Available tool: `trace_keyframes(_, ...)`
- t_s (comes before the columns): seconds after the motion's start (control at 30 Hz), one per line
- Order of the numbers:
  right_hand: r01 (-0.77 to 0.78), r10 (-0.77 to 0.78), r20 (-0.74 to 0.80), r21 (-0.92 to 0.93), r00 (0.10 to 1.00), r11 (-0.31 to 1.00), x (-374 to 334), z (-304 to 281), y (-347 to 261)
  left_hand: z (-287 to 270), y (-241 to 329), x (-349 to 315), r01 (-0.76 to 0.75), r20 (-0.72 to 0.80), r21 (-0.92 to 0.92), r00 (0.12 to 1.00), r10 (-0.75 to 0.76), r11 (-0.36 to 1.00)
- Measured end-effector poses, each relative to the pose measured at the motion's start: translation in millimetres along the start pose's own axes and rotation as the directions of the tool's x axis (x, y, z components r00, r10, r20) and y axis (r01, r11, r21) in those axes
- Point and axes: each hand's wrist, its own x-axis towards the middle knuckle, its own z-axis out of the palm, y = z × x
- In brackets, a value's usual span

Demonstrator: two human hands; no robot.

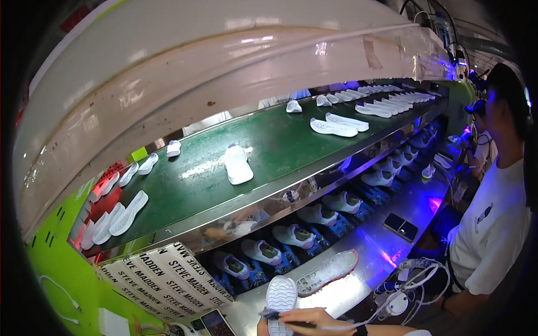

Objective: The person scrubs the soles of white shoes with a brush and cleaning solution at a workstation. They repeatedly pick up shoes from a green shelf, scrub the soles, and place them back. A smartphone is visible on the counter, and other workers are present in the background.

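At the bottom edge, a white shoe sole (282, 293) stands with its wavy tread facing up. My left hand (261, 327), mostly cut off by the frame, is closed on the sole's lower left edge. From the right comes my right hand (316, 317), its fingers wrapped round a slim dark brush-like tool (302, 324) whose tip meets the sole's lower part. The tool's exact kind is unclear. Just beyond, another white sole (328, 273) with a reddish rim lies on the shiny metal ledge (336, 297).
A green conveyor belt (207, 159) carries several white soles. Beneath it, shoe uppers (261, 252) stand along a lower line. A printed box (162, 280) and a phone (217, 323) sit left, another phone (400, 225) right. Cables (409, 288) tangle near a co-worker (487, 224).
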Motion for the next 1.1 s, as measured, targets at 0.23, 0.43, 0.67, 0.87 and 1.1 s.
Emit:
trace_keyframes(0.23, -0.257, 0.213, 0.237, 0.171, 0.948, 0.951, 1.8, 3.6, -1.0, -20.7, -6.9, 5.8, -0.164, -0.077, -0.076, 0.984, 0.158, 0.984)
trace_keyframes(0.43, -0.193, 0.109, 0.477, 0.131, 0.872, 0.972, 17.1, -19.3, 13.1, -12.0, 29.8, 16.4, 0.159, 0.228, -0.003, 0.961, -0.154, 0.987)
trace_keyframes(0.67, 0.082, -0.025, 0.612, -0.066, 0.791, 0.994, 36.7, -44.7, -2.7, 38.1, 53.9, 22.9, 0.441, -0.047, 0.616, 0.848, -0.528, 0.653)
trace_keyframes(0.87, 0.017, 0.008, 0.565, -0.039, 0.825, 0.999, 31.6, -82.3, -18.1, 15.4, 77.7, 43.8, 0.78, 0.08, 0.393, 0.498, -0.863, 0.487)
trace_keyframes(1.1, -0.538, 0.517, 0.157, 0.326, 0.842, 0.777, 38.7, -45.0, -26.5, 26.2, 0.5, 11.3, 0.073, 0.327, -0.394, 0.943, 0.065, 0.916)
